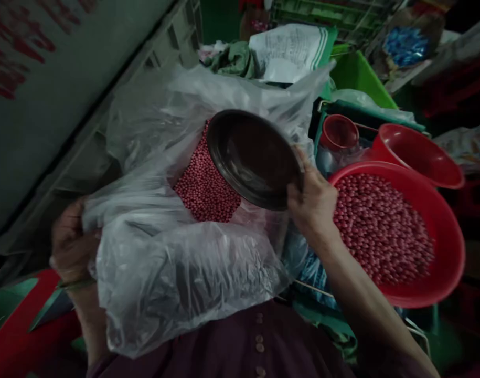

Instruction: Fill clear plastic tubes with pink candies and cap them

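Note:
My right hand grips the rim of a dark round metal bowl, tilted over the mouth of a large clear plastic bag. No beads show inside the bowl. Small red beads lie in the bag, just left of and below the bowl. On the left, my left hand is closed on the bunched edge of the bag, its fingers slightly blurred. Right of my right forearm stands a wide red basin with many larger pinkish-red beads in it.
Behind the basin are a red bowl and a smaller red cup. A bright green bin and a white printed sack sit at the back. A grey plastic crate borders the left, beside a pale wall panel.

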A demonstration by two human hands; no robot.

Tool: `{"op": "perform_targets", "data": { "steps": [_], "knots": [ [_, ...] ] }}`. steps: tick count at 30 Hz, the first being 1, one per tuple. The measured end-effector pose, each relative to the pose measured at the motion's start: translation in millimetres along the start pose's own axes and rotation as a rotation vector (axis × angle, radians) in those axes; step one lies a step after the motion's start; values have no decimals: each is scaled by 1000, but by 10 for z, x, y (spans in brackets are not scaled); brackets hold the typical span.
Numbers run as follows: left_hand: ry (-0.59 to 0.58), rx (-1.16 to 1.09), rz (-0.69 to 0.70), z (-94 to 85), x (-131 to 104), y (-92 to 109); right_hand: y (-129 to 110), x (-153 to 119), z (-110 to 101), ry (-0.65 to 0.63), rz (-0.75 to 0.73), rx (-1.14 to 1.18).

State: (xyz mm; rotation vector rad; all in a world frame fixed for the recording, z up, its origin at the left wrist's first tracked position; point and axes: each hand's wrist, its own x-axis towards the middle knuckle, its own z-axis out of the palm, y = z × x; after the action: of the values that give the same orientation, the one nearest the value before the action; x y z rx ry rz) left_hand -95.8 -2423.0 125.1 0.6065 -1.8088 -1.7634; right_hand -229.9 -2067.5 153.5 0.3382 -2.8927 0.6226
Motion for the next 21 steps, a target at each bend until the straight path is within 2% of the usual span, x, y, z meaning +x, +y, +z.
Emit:
{"op": "perform_targets", "data": {
  "steps": [2, 4, 6, 9, 12, 15, 18, 21],
  "knots": [
    [16, -10, 79, -67, 41, -73, -106, 197, 358, -102, -64, -21],
    [-19, -58, 92, -61, 55, -120, -159, 376, 655, -151, -94, -72],
    [-33, -119, 72, -32, 50, -132, -194, 520, 887, -183, -107, -120],
    [-36, -157, 89, -8, 44, -111, -258, 636, 1123, -227, -101, -139],
    [-100, -155, 68, -21, 63, -89, -329, 620, 1229, -261, -81, -80],
    [-132, -165, 50, -52, 98, -88, -348, 539, 1238, -321, -54, -1],
    [-117, -163, 49, -70, 121, -97, -253, 462, 1231, -347, 29, 127],
    [-101, -175, -7, -48, 122, -103, -70, 394, 1260, -316, 191, 394]
  ]
}}
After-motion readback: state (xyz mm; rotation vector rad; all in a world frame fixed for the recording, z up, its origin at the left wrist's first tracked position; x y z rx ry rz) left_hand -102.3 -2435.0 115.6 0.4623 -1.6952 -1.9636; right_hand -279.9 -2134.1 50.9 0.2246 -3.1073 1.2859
